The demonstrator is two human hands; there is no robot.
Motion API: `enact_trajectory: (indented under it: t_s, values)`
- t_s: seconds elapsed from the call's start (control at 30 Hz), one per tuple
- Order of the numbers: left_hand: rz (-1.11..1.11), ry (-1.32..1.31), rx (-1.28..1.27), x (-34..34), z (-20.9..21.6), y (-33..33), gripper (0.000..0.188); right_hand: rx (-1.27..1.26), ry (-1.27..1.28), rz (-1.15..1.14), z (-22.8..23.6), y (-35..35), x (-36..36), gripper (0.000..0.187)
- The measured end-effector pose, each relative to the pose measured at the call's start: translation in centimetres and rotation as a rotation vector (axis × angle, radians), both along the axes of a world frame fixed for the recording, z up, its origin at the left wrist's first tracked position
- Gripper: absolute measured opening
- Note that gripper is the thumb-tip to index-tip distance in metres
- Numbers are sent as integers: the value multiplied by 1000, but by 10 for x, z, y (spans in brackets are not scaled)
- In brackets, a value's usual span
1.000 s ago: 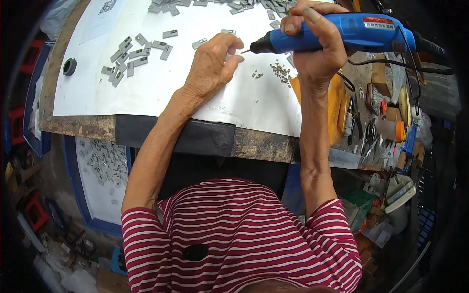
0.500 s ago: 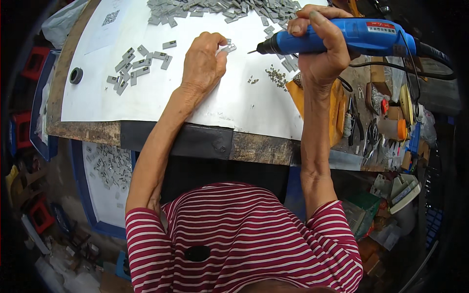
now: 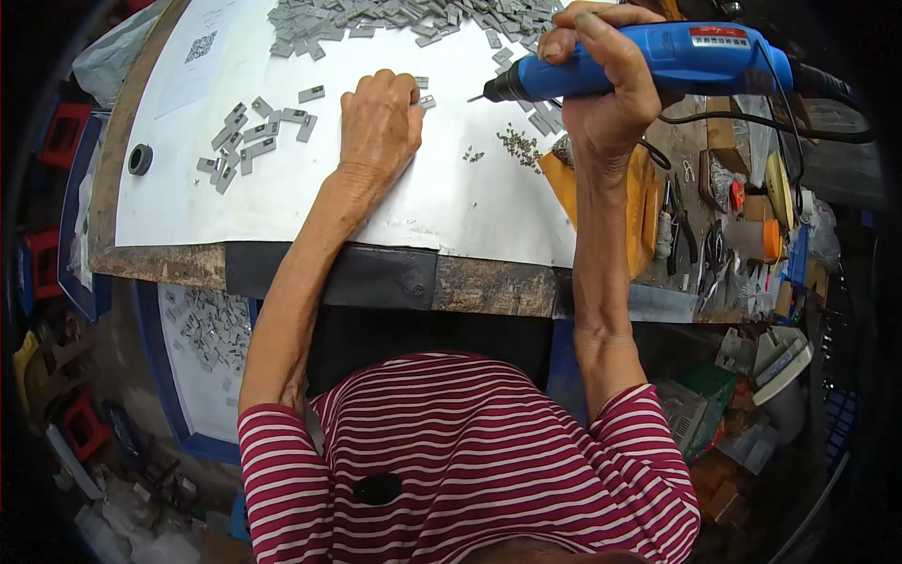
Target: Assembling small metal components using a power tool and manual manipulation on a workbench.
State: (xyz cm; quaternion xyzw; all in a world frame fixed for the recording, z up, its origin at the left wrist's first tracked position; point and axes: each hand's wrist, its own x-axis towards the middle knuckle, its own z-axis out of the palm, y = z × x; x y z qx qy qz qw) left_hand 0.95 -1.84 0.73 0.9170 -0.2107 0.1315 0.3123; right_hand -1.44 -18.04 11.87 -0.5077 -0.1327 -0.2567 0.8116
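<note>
My right hand (image 3: 611,85) is wrapped round a blue electric screwdriver (image 3: 658,64). Its thin bit points left above the white sheet (image 3: 451,216) on the table. My left hand (image 3: 381,122) rests on that sheet, fingers curled, with a small grey rectangular piece (image 3: 427,101) at the fingertips; most of the grip is hidden under the hand. Just beyond lies another grey piece (image 3: 421,83). Between the hands are small piles of tiny screws (image 3: 519,146). Left of my left hand lies a loose group of grey pieces (image 3: 258,146) with dark slots.
A large heap of grey pieces (image 3: 376,17) covers the far side. A black ring (image 3: 140,160) lies near the left edge. At right are a yellow-orange holder (image 3: 644,221), pliers (image 3: 686,230) and the screwdriver's cable (image 3: 723,120). Below left, a blue tray (image 3: 202,442) holds more small parts.
The whole view has shifted slightly. My left hand has drawn back a little, its fingers more curled under. The screwdriver stays in my right hand at about the same height.
</note>
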Motion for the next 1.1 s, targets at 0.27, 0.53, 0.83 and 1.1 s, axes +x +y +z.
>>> enact_trajectory:
  t_s: [0.27,0.53,0.83,1.1]
  values:
    - [-71,-95,-88,-4,0,13,12,-137,-99,101,-17,-4,12,13]
    - [-55,-51,-191,-11,-7,10,14,-273,-101,122,-14,21,21,12]
    - [-25,60,-259,-6,-10,11,9,-77,-243,234,-14,64,29,19]
    - [-1,169,-305,-5,-4,10,14,-372,11,-27,-8,73,21,19]
